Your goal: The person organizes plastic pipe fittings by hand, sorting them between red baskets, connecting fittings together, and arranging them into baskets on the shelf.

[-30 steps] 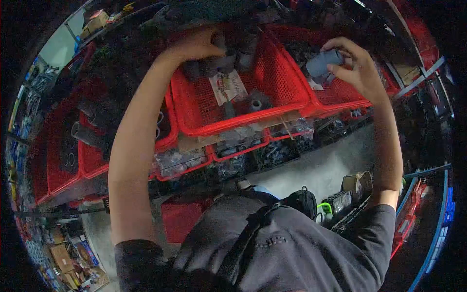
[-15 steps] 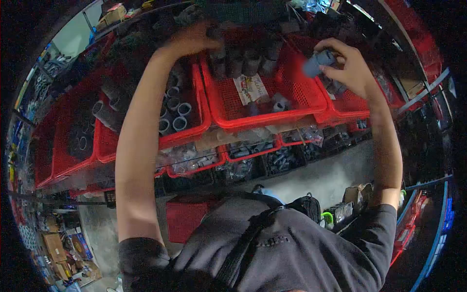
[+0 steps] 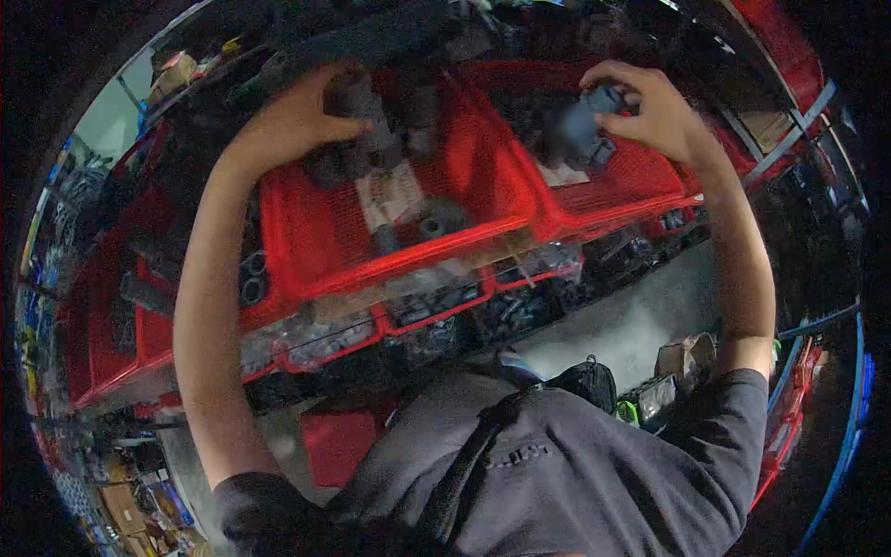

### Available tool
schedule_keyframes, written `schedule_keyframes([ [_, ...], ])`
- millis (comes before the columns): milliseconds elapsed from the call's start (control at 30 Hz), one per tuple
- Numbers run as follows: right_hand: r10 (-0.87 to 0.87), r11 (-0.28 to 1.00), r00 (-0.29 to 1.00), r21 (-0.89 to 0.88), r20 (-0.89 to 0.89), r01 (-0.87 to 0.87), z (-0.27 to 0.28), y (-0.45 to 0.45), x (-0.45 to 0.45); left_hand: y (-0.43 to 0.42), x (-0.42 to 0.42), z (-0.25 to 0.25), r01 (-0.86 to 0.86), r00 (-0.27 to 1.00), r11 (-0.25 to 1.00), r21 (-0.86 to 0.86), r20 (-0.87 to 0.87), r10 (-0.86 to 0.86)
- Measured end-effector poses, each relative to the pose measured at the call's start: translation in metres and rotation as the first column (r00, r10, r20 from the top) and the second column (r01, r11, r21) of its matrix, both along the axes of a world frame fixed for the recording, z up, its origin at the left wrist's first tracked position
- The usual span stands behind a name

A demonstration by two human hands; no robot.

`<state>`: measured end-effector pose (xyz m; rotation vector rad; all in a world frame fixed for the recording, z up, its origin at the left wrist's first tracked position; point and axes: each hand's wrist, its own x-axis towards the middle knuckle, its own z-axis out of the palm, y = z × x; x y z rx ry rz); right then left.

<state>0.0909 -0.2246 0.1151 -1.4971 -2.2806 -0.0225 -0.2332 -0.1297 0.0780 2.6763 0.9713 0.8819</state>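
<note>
Upper right of the frame: pinching blue-grey plastic tube [image 3: 579, 126] with right grip [image 3: 654, 113], above red mesh plastic basket [image 3: 617, 193]. Upper left: curving left grip [image 3: 295, 123] around dark grey tube [image 3: 379, 121]; cannot tell if pressed together.

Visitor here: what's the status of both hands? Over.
Right hand holding blue-grey pipe piece. Left hand at dark pipes, over red basket; grip unclear. Basket wall between hands.

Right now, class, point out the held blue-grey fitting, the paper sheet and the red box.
Blue-grey fitting [image 3: 580, 128]: head view, middle of its side.
Paper sheet [image 3: 399, 192]: head view, middle of its visible face.
Red box [image 3: 338, 444]: head view, middle of its visible surface.
</note>
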Motion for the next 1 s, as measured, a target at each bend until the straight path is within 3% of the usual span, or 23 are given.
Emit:
schedule_keyframes([
  [133,0.075,0.997,0.994,-0.013,0.082,-0.075,-0.005,0.003,0.055,0.001,0.057,0.001,0.084,0.996,0.995,0.049,-0.018,-0.083],
  [200,0.105,0.994,0.992,-0.044,0.069,-0.102,-0.013,0.007,0.083,0.000,0.096,0.003,0.188,0.981,0.971,-0.147,-0.025,-0.193],
  [233,0.115,0.992,0.990,-0.060,0.080,-0.110,-0.018,0.010,0.094,0.004,0.112,0.000,0.184,0.981,0.971,-0.151,-0.032,-0.191],
  [300,0.126,0.990,0.990,-0.075,0.069,-0.121,-0.031,0.016,0.124,0.014,0.156,-0.010,0.336,0.938,0.941,-0.039,-0.073,-0.338],
  [400,0.080,0.991,0.987,-0.117,0.137,-0.064,-0.048,0.025,0.153,0.009,0.206,-0.013,0.338,0.911,0.938,-0.073,-0.223,-0.346],
  [467,0.245,0.967,0.960,-0.102,0.135,-0.233,-0.059,0.034,0.165,0.017,0.225,-0.024,0.301,0.917,0.950,-0.080,-0.248,-0.312],
  [600,0.330,0.936,0.933,-0.181,0.141,-0.303,-0.074,0.050,0.176,0.038,0.240,-0.050,0.130,0.920,0.990,-0.052,-0.366,-0.140],
  [700,0.354,0.907,0.932,-0.272,0.081,-0.321,-0.072,0.053,0.168,0.046,0.235,-0.062,0.116,0.900,0.992,-0.039,-0.419,-0.122],
  [800,0.475,0.871,0.873,-0.193,0.105,-0.451,-0.081,0.065,0.166,0.047,0.237,-0.063,0.036,0.830,0.995,-0.092,-0.552,-0.081],
  [933,0.524,0.845,0.850,-0.148,0.049,-0.513,-0.080,0.065,0.154,0.059,0.245,-0.078,0.060,0.845,0.986,-0.156,-0.519,-0.133],
  [1000,0.518,0.848,0.855,-0.149,0.028,-0.509,-0.081,0.063,0.151,0.070,0.247,-0.099,0.106,0.893,0.994,-0.037,-0.436,-0.112],
])
